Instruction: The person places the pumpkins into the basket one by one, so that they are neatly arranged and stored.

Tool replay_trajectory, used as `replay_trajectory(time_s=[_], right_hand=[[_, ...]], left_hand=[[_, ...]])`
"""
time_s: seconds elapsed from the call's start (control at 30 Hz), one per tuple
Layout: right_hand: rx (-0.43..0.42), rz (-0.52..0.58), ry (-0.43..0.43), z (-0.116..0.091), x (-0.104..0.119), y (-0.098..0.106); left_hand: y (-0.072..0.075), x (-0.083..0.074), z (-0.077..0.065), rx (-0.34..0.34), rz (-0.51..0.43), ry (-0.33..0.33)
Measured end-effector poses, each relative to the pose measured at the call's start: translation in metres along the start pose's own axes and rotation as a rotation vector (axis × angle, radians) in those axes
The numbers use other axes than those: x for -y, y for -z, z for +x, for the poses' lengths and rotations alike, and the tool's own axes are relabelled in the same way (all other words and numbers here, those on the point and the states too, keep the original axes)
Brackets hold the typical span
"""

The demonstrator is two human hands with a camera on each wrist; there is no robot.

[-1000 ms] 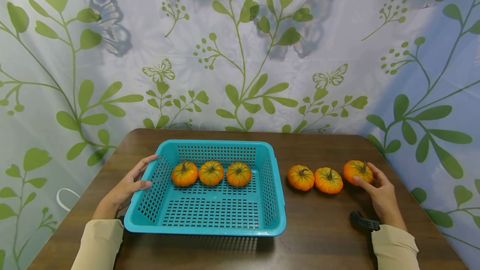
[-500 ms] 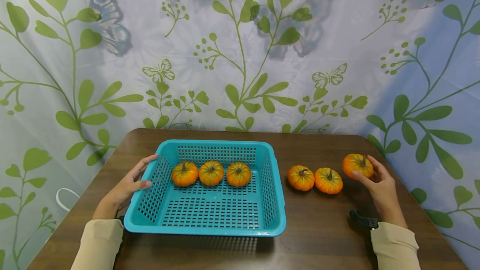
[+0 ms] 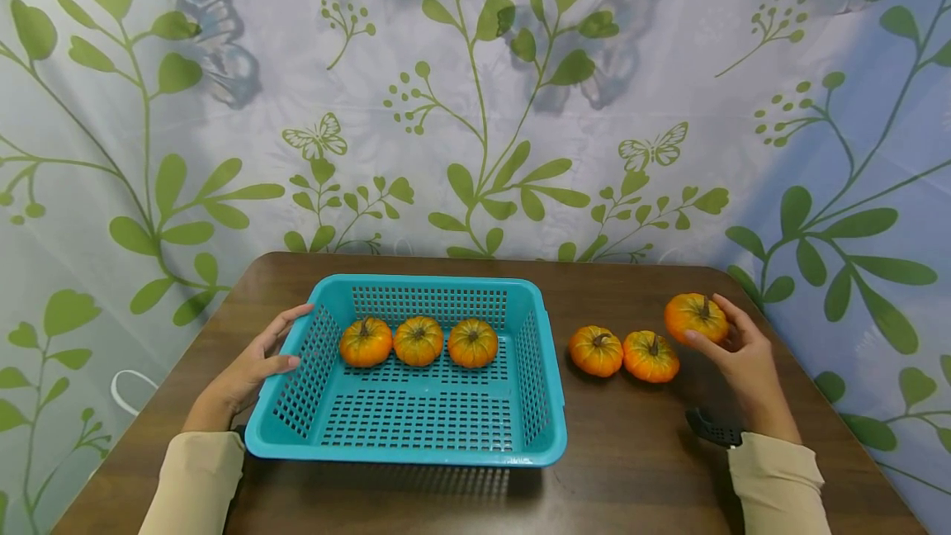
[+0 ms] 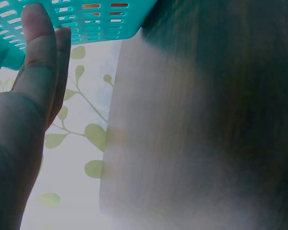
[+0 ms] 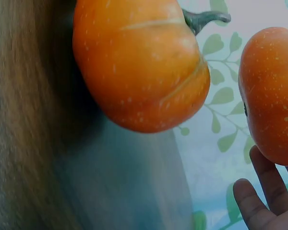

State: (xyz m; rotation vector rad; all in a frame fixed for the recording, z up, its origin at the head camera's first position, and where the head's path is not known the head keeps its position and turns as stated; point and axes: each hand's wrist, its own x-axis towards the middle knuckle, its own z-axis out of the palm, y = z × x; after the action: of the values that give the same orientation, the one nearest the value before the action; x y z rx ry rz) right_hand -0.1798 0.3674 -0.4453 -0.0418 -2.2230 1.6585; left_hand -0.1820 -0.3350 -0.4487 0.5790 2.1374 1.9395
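Straight fingers of my left hand [image 3: 253,363] rest against the left wall of the turquoise plastic basket [image 3: 404,459]; the left wrist view shows them on its perforated outer side. Inside the basket, along its back half, sit three small orange pumpkins [image 3: 418,342] in a row. My right hand [image 3: 746,353] holds another pumpkin [image 3: 696,318] between thumb and fingers, raised above the table with its stem up. That pumpkin [image 5: 271,96] fills the right edge of the right wrist view. Two more pumpkins [image 3: 596,351] lie side by side to the basket's right.
The dark brown wooden table [image 3: 624,469] carries everything. A patterned curtain [image 3: 475,106] with green leaves and butterflies hangs right behind its back edge. A black strap [image 3: 715,428] sits at my right wrist, by the beige sleeve [image 3: 778,481].
My right hand has lifted the rightmost pumpkin off the table and moved it up and slightly left. The left hand and the basket have stayed in place.
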Motion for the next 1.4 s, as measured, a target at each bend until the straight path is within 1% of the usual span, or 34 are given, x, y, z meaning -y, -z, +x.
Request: replay_trajectory(time_s=[0.07, 0.2, 0.4, 0.6, 0.83, 1.1, 1.4], right_hand=[[0.008, -0.06, 0.01, 0.0, 0.003, -0.002], [0.03, -0.099, 0.025, -0.001, 0.009, -0.007], [0.07, -0.12, 0.07, -0.001, 0.018, -0.016], [0.114, -0.152, 0.095, -0.002, 0.022, -0.021], [0.15, -0.173, 0.147, -0.003, 0.027, -0.026], [0.203, -0.209, 0.177, -0.004, 0.035, -0.037], [0.231, -0.222, 0.249, -0.007, 0.044, -0.047]], left_hand=[[0.0, 0.0, 0.0, -0.01, 0.004, 0.013], [0.001, 0.0, 0.001, -0.009, 0.007, 0.014], [0.001, 0.001, 0.001, 0.003, 0.003, -0.006], [0.001, 0.001, 0.002, -0.006, 0.01, 0.006], [0.002, 0.002, 0.003, 0.016, 0.006, -0.011], [0.001, 0.001, 0.001, 0.008, 0.004, 0.001], [0.001, 0.001, 0.001, 0.009, 0.001, -0.006]])
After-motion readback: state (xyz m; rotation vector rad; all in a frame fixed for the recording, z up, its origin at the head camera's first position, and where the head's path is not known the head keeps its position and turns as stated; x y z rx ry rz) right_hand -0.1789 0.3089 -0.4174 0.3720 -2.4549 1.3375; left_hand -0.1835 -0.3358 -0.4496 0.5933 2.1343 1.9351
